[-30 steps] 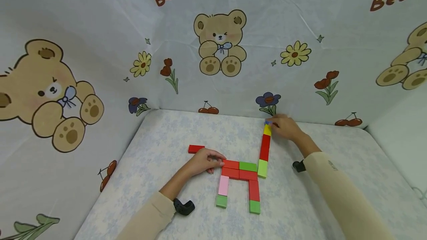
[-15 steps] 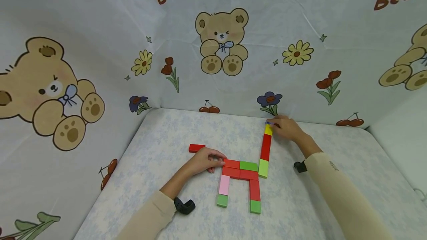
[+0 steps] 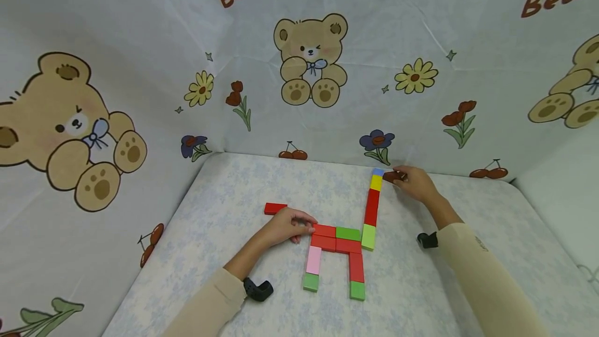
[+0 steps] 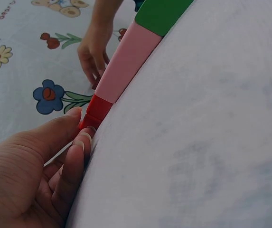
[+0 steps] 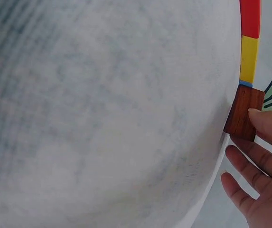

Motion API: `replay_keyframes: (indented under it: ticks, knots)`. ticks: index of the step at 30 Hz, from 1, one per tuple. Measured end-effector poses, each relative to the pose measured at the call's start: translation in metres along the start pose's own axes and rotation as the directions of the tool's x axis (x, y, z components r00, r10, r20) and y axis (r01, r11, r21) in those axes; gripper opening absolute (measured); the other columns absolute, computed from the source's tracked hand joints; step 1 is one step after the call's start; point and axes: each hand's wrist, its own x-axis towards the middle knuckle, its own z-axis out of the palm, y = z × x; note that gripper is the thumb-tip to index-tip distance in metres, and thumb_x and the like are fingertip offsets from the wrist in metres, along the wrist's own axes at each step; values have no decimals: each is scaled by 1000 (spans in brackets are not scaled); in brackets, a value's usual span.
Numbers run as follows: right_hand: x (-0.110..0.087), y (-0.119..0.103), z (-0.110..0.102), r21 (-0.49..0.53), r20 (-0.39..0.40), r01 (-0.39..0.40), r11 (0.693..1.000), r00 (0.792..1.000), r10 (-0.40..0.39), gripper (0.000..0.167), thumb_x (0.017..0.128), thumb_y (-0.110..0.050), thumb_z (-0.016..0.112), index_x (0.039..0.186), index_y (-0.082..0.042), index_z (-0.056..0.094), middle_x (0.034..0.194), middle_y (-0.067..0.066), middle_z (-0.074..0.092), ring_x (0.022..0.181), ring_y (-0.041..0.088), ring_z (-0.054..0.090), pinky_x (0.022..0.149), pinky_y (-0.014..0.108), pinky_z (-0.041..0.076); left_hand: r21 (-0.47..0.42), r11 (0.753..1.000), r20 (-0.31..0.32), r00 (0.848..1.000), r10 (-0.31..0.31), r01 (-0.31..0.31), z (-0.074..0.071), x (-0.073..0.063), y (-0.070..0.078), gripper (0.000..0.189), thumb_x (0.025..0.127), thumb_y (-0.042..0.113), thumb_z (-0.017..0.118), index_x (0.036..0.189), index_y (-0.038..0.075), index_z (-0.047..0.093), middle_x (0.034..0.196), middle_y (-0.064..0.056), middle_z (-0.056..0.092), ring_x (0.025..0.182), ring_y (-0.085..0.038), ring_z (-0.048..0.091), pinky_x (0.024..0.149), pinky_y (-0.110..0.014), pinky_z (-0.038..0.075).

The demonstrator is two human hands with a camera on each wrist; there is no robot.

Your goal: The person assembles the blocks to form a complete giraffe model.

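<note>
My right hand [image 3: 415, 185] pinches a brown wooden block [image 5: 242, 109] between thumb and fingers at the far end of a column of blocks. The brown block sits beside a small blue block [image 3: 378, 172], which tops a yellow block [image 3: 376, 183], red blocks [image 3: 372, 207] and a lime-green block [image 3: 368, 237]. With thumb and fingertips, my left hand [image 3: 285, 225] grips the left end of a red block [image 4: 98, 108] in the flat row. Beside that block lies a green block [image 3: 348, 233], with more red blocks below them.
Two legs extend from the row toward me: a pink block [image 3: 314, 260] with a green end, and a red block [image 3: 356, 267] with a green end. Another red block [image 3: 275, 208] lies behind my left hand. A bear-print curtain [image 3: 327, 134] borders the table's back.
My right hand has drawn back slightly to the right from the column's top, uncovering the blue block, and the brown block now shows in its fingers. The left hand stays in place.
</note>
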Motion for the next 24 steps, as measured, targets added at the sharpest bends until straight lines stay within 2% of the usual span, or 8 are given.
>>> replay_keyframes:
  ticks: [7,17,24]
  knots:
    - [-1,5,1,0,-1,11,1000,1000,-11,47,95,-13,70,137,5,58,109,25,68,92,36,60,80,47,56,1,1000,1,1000,1,-1,0,0,-1,21,90,28,80,110,21,79,92,-1,71,53,-16,61,55,-31,57]
    - [-6,7,-3,14,17,2,1000,1000,-2,54,97,-17,68,144,3,51,116,27,66,101,40,63,85,52,56,8,1000,6,1000,17,-17,0,1,-1,21,91,27,79,111,21,79,92,0,71,53,-16,62,55,-32,58]
    - [-23,2,-15,17,-57,-10,1000,998,11,53,100,-20,62,145,5,47,116,27,67,99,41,65,81,54,55,2,1000,13,1000,10,-10,0,1,-2,22,91,28,80,112,21,78,93,0,72,54,-16,62,56,-31,58]
